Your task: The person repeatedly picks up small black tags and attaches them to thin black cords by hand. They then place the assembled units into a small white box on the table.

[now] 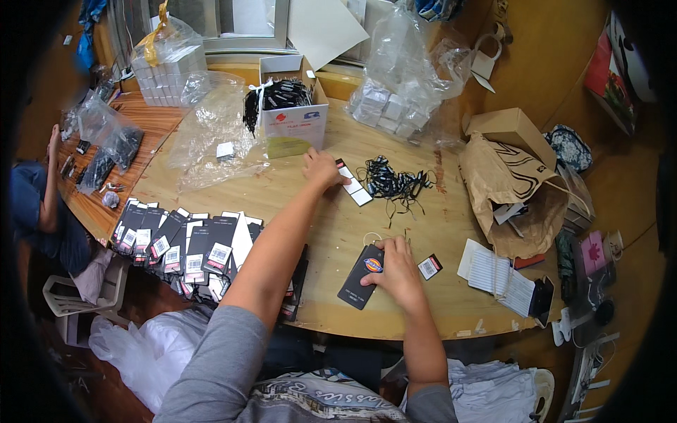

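My right hand [399,273] grips a black hang tag [357,283] with an oval coloured logo, thumb on its face. A pale string loop [371,238] rises from the tag's top. Farther off, my left hand [323,170] bends over the end of a strip of white labels [358,190], thumb against it; its other fingertips are partly hidden. Right of that strip lies a tangle of black tag strings [395,180]. A small barcode label [429,267] sits just right of my right hand. Many black tags with barcode labels [194,247] are spread in a pile at left.
Behind my left hand stands an open box [295,134] of black strings. Plastic bags of small white boxes [384,109] stand at the back. At right are a brown paper bag [504,187] and a stack of white cards [497,282]. Another person's arm [49,180] shows at far left.
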{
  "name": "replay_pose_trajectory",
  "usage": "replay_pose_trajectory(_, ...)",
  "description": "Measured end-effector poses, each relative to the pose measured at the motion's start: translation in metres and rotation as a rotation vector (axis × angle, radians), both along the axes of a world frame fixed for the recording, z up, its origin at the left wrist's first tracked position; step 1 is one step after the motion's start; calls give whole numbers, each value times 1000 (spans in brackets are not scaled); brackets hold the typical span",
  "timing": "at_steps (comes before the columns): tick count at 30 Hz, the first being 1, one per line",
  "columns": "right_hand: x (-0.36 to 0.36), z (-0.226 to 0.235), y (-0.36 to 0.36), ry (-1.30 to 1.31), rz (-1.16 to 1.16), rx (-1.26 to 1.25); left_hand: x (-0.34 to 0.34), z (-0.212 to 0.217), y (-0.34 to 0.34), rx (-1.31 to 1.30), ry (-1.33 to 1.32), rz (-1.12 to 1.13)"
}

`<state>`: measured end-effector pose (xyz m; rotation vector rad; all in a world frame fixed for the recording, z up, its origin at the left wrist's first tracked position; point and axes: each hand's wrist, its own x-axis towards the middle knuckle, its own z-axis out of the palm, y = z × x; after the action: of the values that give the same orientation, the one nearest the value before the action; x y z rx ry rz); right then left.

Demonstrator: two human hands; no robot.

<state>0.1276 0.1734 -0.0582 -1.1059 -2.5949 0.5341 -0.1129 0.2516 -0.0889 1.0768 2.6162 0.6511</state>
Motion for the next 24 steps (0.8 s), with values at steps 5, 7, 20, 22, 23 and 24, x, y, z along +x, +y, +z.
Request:
replay_pose_trajectory(5, -1, -1, 6, 243, -78, -140, -14, 2, -8, 551, -331, -115)
replay_pose_trajectory(7, 3, -3, 13, 549, -77, -482, -11, 22, -17, 814, -686, -190)
replay_pose_trajectory(20, 3, 31, -3, 1035, -16, -503, 87, 77, -149, 533, -839, -555)
replay_pose_trajectory(22, 3, 30, -11, 1072, -22, -478, 94, 77, -158, 533, -774, -575)
replay_pose_trajectory(23, 6, 29, -14, 1010, 5, -490, 97, 73, -162, 534, -722, -581)
replay_pose_trajectory(24, 9, 28, -11, 985, -57, -484, 99, 69, -165, 534, -670, -586)
